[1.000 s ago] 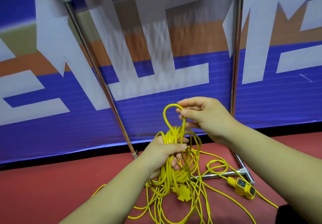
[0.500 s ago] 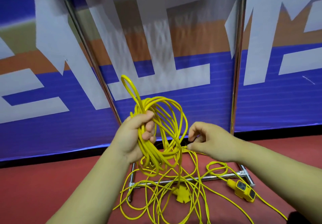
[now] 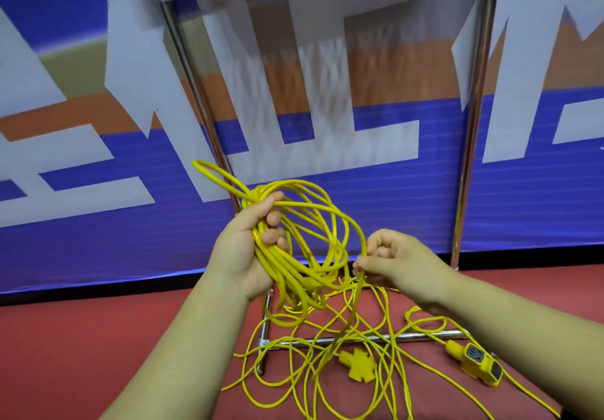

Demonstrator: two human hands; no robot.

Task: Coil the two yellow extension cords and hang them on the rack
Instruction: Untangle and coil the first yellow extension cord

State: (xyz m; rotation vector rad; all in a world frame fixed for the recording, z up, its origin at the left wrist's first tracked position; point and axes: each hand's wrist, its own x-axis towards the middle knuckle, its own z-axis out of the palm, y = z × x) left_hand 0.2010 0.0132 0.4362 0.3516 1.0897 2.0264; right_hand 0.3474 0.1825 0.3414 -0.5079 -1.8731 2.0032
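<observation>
The left hand [image 3: 248, 249] is clenched round the coil [image 3: 310, 223] of yellow cord, its fingers [image 3: 273, 238] wrapped across the strands where they bunch, so the gathered turns cannot spring apart. One narrow loop pokes up past the thumb side. Just right of those fingers, the right hand [image 3: 402, 266] pinches a single strand [image 3: 359, 292] between thumb and curled fingers, probably to lay the next turn onto the bundle.

From that pinch the strand drops to the loose cord [image 3: 327, 383] sprawled on the red floor [image 3: 98, 338] below both hands. A plug [image 3: 358, 362] lies in it, and a socket block [image 3: 478, 365] lies under the right wrist. Whether the heap is one cord or two I cannot tell. Coiling looks partly done — hanging not yet begun.

Beyond the fingers stands the rack [image 3: 470, 125], its base bar [image 3: 376, 338] under the tangle and its uprights rising before a blue banner [image 3: 539, 207].
</observation>
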